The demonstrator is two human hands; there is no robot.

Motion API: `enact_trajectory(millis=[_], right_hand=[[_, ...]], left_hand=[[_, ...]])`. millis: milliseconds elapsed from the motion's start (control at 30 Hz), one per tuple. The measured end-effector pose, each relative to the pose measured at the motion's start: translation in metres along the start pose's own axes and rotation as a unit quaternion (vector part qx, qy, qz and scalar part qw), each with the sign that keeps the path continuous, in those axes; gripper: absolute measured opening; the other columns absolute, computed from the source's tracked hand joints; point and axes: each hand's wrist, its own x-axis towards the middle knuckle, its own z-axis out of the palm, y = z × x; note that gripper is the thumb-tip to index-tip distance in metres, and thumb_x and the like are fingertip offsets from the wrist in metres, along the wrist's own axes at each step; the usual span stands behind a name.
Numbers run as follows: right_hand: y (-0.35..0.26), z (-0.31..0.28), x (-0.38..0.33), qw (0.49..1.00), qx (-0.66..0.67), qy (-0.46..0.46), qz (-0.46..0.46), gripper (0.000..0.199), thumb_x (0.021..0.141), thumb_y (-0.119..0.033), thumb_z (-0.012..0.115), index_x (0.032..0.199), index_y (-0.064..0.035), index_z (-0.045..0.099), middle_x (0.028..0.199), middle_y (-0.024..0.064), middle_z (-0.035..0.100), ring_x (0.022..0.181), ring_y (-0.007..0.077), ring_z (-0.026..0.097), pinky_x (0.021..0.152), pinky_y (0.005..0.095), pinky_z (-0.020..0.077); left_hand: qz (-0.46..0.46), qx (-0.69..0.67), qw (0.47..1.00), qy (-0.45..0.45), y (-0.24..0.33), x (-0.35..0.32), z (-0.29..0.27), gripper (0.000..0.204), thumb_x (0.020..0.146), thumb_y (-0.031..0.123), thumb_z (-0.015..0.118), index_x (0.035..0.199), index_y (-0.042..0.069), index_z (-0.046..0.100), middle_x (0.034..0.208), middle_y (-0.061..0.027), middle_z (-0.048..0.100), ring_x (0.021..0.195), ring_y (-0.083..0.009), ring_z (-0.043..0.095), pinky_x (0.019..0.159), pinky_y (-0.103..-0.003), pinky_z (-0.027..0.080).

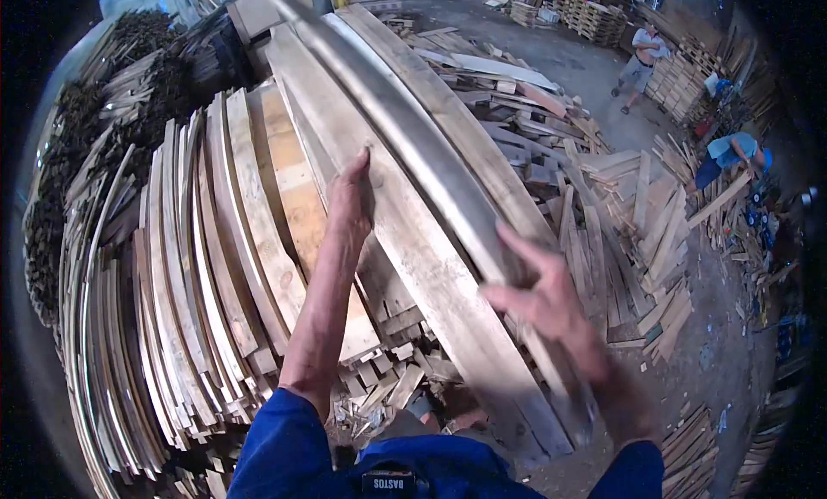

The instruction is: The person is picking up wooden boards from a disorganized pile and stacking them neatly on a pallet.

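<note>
stacked planks [198, 266] crowd the yard's left; left hand [351, 198] lies flat, open, on a long board [405, 232]; right hand [551, 297] blurred, fingers spread, by the metal rail [413, 129].

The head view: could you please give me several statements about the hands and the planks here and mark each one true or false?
1. The left hand rests on a long grey plank. True.
2. The right hand grips a hammer. False: its fingers are spread and hold nothing.
3. Stacked boards stand left of the plank. True.
4. The sleeves are red. False: they are blue.
</note>
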Motion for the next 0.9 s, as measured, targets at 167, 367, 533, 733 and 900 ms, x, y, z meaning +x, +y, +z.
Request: enact_trajectory(millis=[167,367,533,733,900], right_hand=[[0.067,-0.043,0.122,0.914,-0.379,0.128,-0.065,0.085,0.067,-0.039,0.076,0.138,-0.0059,0.045,0.123,0.0295,0.052,0.112,0.0366,0.054,0.097,0.0437,0.0419],[0.086,-0.027,0.225,0.902,-0.414,0.116,0.034,0.078,0.069,-0.043,0.073,0.138,-0.0168,0.048,0.122,0.0317,0.051,0.114,0.0398,0.052,0.097,0.0434,0.0414],[0.113,-0.013,0.262,0.902,-0.410,0.136,-0.010,0.075,0.070,-0.043,0.071,0.139,-0.0226,0.047,0.121,0.0297,0.051,0.113,0.0421,0.051,0.098,0.0463,0.0403],[0.140,-0.009,0.245,0.895,-0.425,0.133,0.025,0.072,0.076,-0.048,0.064,0.140,-0.0241,0.044,0.127,0.0302,0.045,0.117,0.0460,0.047,0.100,0.0509,0.0377],[0.126,0.006,0.233,0.912,-0.357,0.175,0.098,0.069,0.081,-0.047,0.063,0.140,-0.0181,0.042,0.143,0.0297,0.030,0.127,0.0519,0.036,0.103,0.0546,0.0343]], left_hand=[[-0.048,0.174,0.981,0.077,-0.012,0.026,0.007,0.022,0.084,0.013,0.066,0.100,-0.002,0.063,0.083,-0.0065,0.065,0.069,-0.0161,0.062,0.063,-0.029,0.052],[0.004,0.264,0.959,0.103,-0.010,0.015,0.005,0.027,0.082,0.016,0.069,0.101,-0.003,0.063,0.089,-0.0082,0.067,0.078,-0.0152,0.063,0.069,-0.029,0.050],[0.015,0.248,0.963,0.102,-0.015,0.024,-0.008,0.030,0.082,0.019,0.071,0.102,-0.002,0.063,0.091,-0.0075,0.067,0.079,-0.0154,0.063,0.071,-0.029,0.051],[-0.020,0.214,0.971,0.099,-0.007,0.032,0.000,0.028,0.084,0.014,0.069,0.104,-0.004,0.063,0.091,-0.0091,0.067,0.076,-0.0162,0.063,0.067,-0.030,0.052],[-0.036,0.216,0.972,0.090,-0.012,0.034,-0.007,0.025,0.085,0.016,0.069,0.101,-0.002,0.062,0.088,-0.0080,0.066,0.073,-0.0174,0.064,0.065,-0.031,0.053]])
